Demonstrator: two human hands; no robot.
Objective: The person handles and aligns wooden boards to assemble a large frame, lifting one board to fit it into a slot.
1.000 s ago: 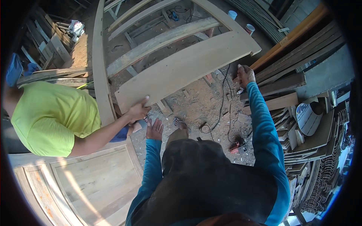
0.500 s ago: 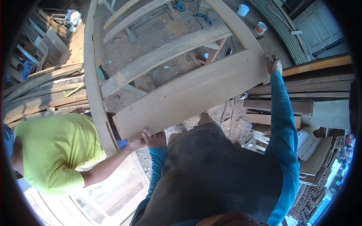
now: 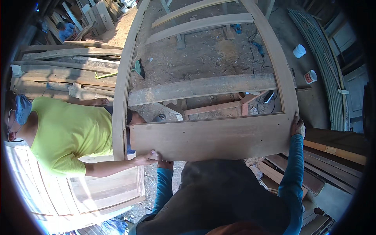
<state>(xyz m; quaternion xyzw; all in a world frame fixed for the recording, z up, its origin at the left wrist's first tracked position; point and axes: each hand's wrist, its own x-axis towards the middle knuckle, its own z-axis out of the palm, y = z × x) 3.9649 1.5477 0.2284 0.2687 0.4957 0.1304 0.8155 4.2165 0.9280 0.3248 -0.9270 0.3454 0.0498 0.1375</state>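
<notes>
Stacked planks (image 3: 66,71) lie beyond a co-worker (image 3: 70,125); by the left rail (image 3: 122,98) a gap looks unclosed. The left grip (image 3: 165,164) pinches the wide board (image 3: 207,138), lying across the near end; it looks already joined to the right rail (image 3: 275,58), where the right grip (image 3: 298,128) clasps its corner.

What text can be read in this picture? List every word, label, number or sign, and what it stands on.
None can be read.
White bucket with reddish print: too small and blurred.
Other white bucket: no lettering shows.
Orange-brown beam: small pale patch, cannot tell if printed.
Wide wooden board: small dark spots only, no lettering visible.
</notes>
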